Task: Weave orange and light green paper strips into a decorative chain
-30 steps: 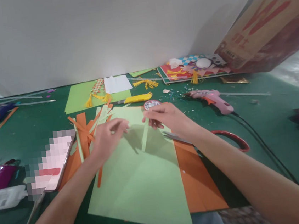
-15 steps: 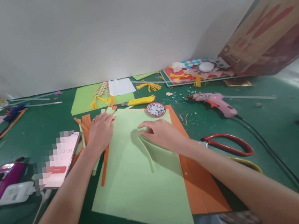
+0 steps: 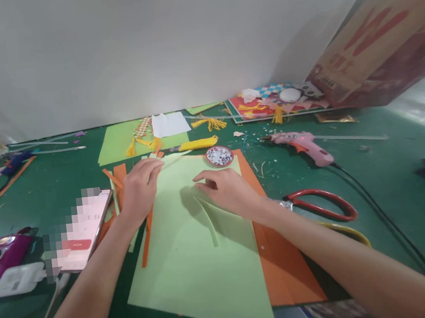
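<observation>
A: What does the head view show?

B: The left hand (image 3: 139,186) bends over the orange and green paper strips (image 3: 120,175); its fingertips are hard to make out, so I can't tell whether it grips any. The right hand (image 3: 230,191) is loosely curled, thumb and forefinger parted, with nothing visible between them.

A: And the loose pale green strip (image 3: 212,227)?

B: Lying on the pale green sheet (image 3: 198,282), one end close by the right thumb.

A: Which step is in hand?

B: Picking out strips, I'd judge.

A: What would the next move call for?

B: Probably a light fingertip pinch on one narrow strip, leaving its neighbours undisturbed.
</observation>
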Tool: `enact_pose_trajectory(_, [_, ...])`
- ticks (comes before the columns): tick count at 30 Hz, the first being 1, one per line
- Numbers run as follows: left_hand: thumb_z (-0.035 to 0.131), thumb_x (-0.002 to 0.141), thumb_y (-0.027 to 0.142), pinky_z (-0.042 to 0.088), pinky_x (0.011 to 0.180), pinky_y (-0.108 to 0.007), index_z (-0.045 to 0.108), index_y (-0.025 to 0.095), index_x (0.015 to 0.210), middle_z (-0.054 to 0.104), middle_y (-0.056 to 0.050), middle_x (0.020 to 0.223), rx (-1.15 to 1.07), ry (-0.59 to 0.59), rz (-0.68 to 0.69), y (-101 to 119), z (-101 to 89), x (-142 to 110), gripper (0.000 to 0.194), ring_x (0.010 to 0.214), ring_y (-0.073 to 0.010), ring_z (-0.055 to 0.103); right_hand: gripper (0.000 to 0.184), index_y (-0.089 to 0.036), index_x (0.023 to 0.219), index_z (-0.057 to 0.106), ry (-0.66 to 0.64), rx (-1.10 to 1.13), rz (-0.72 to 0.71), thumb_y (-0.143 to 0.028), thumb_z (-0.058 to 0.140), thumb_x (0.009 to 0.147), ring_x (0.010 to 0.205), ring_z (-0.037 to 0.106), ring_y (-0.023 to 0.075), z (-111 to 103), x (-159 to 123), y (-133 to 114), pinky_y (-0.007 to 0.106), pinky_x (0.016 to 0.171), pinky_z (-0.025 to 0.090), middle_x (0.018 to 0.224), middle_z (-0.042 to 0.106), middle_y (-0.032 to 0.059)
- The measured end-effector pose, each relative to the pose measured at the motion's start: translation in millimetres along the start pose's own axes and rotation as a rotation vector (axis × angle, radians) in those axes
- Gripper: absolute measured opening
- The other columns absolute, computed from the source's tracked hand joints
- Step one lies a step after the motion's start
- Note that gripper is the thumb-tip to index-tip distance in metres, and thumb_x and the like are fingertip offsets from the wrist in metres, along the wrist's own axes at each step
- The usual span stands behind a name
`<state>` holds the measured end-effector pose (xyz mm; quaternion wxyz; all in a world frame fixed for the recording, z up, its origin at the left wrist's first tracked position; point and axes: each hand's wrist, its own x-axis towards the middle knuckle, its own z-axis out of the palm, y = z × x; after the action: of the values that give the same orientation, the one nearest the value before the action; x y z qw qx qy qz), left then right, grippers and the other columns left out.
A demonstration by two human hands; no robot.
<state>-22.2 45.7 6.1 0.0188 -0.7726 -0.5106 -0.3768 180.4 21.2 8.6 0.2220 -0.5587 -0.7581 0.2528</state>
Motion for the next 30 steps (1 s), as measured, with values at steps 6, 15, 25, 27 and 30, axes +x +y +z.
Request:
enact_pose_trajectory(6, [0.051,0.087,0.020,0.051,0.075,-0.026,0.068,0.019,0.083,0.071,-0.002,0.075,-0.382,0.068,-0.074,21.1,-5.8,-1.9,0.018,0.073,-0.0136,0.067,0.039,-0.014,0.116,0.055,-0.071,0.602,0.168,-0.037,0.054,0.085,0.044,0.042,0.0077,-9.6,6.3,0.1,0.022,0.047,0.036,0.054,0.054,-0.0044])
enact_pose_trajectory(15, [0.067,0.077,0.024,0.052,0.063,-0.024,0.072,0.022,0.077,0.068,0.002,0.062,-1.100,-0.280,-0.413,34.5,-6.0,-6.7,0.005,0.057,-0.0111,0.064,0.044,-0.019,0.109,0.062,-0.424,1.196,0.076,-0.051,0.060,0.078,0.044,0.047,0.0050,-14.3,8.4,9.7,0.018,0.039,0.028,0.057,0.055,-0.0047])
enact_pose_trajectory(25, [0.065,0.077,0.040,0.051,0.053,-0.025,0.069,0.017,0.093,0.074,-0.006,0.073,-0.735,-0.480,-0.497,36.6,-5.3,-7.7,0.028,0.069,-0.0198,0.070,0.029,-0.014,0.088,0.070,0.061,1.064,0.077,-0.040,0.058,0.083,0.041,0.041,0.0049,-21.5,10.1,8.3,0.022,0.041,0.027,0.051,0.049,-0.0048])
enact_pose_trajectory(27, [0.065,0.075,0.039,0.053,0.053,-0.027,0.069,0.016,0.091,0.075,-0.007,0.079,-0.748,-0.530,-0.509,37.8,-5.5,-7.0,0.028,0.065,-0.0191,0.070,0.028,-0.014,0.086,0.070,0.107,1.055,0.097,-0.039,0.058,0.083,0.040,0.038,0.0044,-24.7,10.0,8.0,0.022,0.041,0.024,0.050,0.047,-0.0051])
enact_pose_trajectory(30, [0.065,0.074,0.038,0.055,0.054,-0.028,0.068,0.015,0.088,0.075,-0.008,0.080,-0.761,-0.578,-0.525,38.8,-6.7,-5.0,0.027,0.064,-0.0190,0.069,0.028,-0.014,0.083,0.070,0.152,1.066,0.126,-0.040,0.061,0.082,0.040,0.034,0.0039,-31.2,10.6,9.4,0.023,0.040,0.020,0.048,0.045,-0.0055])
